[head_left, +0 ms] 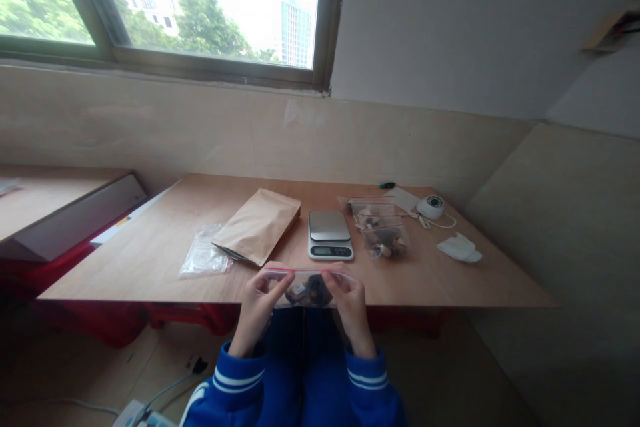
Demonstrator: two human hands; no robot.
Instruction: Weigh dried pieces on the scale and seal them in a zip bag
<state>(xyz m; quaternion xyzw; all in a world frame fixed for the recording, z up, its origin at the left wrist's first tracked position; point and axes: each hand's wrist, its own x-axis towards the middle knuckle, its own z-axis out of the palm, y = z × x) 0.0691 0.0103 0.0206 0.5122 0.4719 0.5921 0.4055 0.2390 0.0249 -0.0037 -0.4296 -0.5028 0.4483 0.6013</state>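
Observation:
At the table's front edge I hold a clear zip bag (307, 288) with a red seal strip; dark and brownish pieces and a small white packet show inside. My left hand (263, 297) pinches the seal near its left end, thumb on top. My right hand (346, 293) grips the same strip farther right. Just beyond the bag stands a digital kitchen scale (330, 233) with nothing on its metal plate. Several filled zip bags (385, 240) lie overlapping to the scale's right. A brown kraft paper pouch (263, 223) lies left of it, partly over flat clear bags (205, 253).
On the right are a crumpled white tissue (460, 248) and a white round device (430, 207) with a cable. A green-handled tool (387, 185) lies at the back edge by the wall. Red stools (200, 317) stand under the table (150, 267).

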